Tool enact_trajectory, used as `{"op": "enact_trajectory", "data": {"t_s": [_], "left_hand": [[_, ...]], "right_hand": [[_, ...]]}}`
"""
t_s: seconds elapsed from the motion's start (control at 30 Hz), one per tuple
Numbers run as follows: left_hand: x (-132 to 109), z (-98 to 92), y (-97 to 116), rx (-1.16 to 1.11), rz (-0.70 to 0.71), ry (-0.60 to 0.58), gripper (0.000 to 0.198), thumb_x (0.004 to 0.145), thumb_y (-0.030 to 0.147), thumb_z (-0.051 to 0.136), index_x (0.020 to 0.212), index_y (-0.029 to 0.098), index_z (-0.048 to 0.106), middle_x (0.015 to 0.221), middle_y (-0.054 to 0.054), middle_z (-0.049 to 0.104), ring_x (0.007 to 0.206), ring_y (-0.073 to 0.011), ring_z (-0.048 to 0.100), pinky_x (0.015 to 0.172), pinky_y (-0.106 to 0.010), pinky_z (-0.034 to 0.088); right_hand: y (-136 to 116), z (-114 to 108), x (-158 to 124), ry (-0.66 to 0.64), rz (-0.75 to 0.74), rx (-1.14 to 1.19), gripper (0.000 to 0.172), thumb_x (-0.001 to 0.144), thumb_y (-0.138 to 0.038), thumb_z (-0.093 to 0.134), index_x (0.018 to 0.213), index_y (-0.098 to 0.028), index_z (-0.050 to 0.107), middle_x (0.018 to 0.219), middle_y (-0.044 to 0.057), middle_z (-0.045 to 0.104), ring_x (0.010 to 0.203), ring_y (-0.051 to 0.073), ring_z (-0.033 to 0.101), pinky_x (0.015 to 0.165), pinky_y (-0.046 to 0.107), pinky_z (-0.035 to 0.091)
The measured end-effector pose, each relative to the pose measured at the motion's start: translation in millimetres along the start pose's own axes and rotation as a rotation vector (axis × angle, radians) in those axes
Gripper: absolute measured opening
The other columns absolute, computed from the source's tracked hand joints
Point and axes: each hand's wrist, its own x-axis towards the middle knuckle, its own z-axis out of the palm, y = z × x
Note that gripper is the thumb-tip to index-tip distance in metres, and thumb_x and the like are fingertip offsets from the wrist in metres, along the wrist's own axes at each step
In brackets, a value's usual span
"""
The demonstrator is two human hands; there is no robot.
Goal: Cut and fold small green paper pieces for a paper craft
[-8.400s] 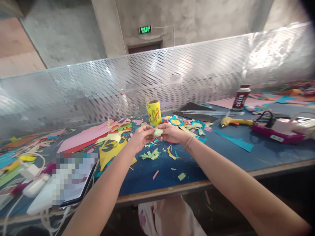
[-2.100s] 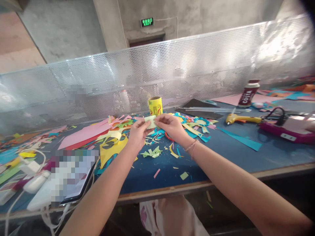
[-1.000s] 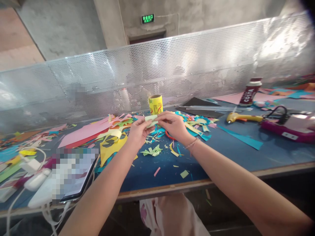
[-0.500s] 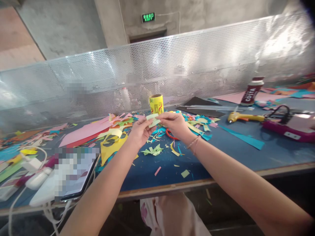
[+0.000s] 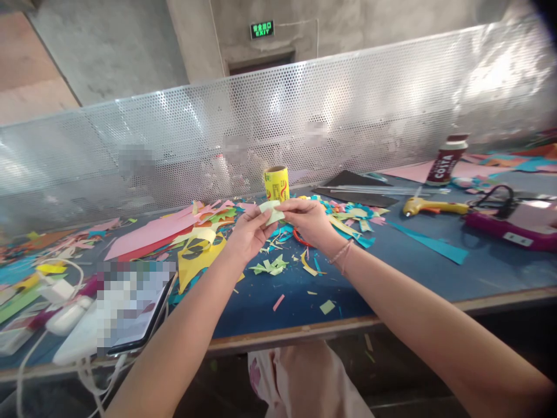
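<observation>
My left hand (image 5: 248,232) and my right hand (image 5: 308,220) meet above the blue table (image 5: 391,273), both pinching a small pale green piece of paper (image 5: 270,211) held up between the fingertips. The fingers of both hands are closed on it. Below them lie light green paper scraps (image 5: 270,267) and red-handled scissors (image 5: 299,238), partly hidden by my right hand. A yellow roll (image 5: 277,183) stands just behind the paper.
Pink, yellow and teal paper cut-offs (image 5: 174,238) cover the table's left and middle. A tablet (image 5: 126,307) and white chargers lie at front left. A yellow glue gun (image 5: 429,205), a brown bottle (image 5: 446,161) and a purple device (image 5: 505,223) sit right. A perforated metal screen (image 5: 304,133) runs behind.
Both hands have kept hold of the green paper and turned it slightly between the fingers, raising it a little since the earliest frame. Nothing else on the table has moved.
</observation>
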Motion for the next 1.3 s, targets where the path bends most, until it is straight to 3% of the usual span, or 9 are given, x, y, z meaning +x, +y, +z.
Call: {"op": "enact_trajectory", "data": {"t_s": [0.37, 0.97, 1.3], "left_hand": [[-3.2, 3.8, -1.0, 0.029, 0.034, -0.006, 0.009, 0.065, 0.010, 0.066, 0.074, 0.013, 0.065, 0.074, -0.002, 0.066, 0.068, -0.0085, 0.062, 0.065, -0.019, 0.048], [-5.1, 4.9, 2.8, -0.008, -0.028, 0.015, 0.006, 0.067, 0.011, 0.064, 0.071, 0.014, 0.061, 0.072, -0.004, 0.065, 0.064, -0.0099, 0.061, 0.060, -0.020, 0.050], [-5.2, 6.1, 3.5, -0.016, -0.029, 0.026, 0.007, 0.067, 0.011, 0.064, 0.073, 0.014, 0.061, 0.074, -0.004, 0.065, 0.065, -0.0103, 0.061, 0.061, -0.021, 0.051]], "right_hand": [[-6.2, 1.5, -0.5, 0.021, -0.143, -0.108, 0.007, 0.067, -0.026, 0.069, 0.074, -0.024, 0.071, 0.078, 0.001, 0.068, 0.075, 0.013, 0.061, 0.077, 0.033, 0.050], [-18.8, 6.5, -4.0, 0.027, -0.141, -0.215, 0.005, 0.071, -0.022, 0.063, 0.072, -0.021, 0.067, 0.074, 0.000, 0.065, 0.072, 0.013, 0.059, 0.071, 0.031, 0.049], [-20.8, 5.2, -3.5, -0.014, -0.214, -0.316, 0.008, 0.074, -0.018, 0.059, 0.073, -0.022, 0.066, 0.076, 0.001, 0.063, 0.074, 0.013, 0.057, 0.074, 0.031, 0.047]]}}
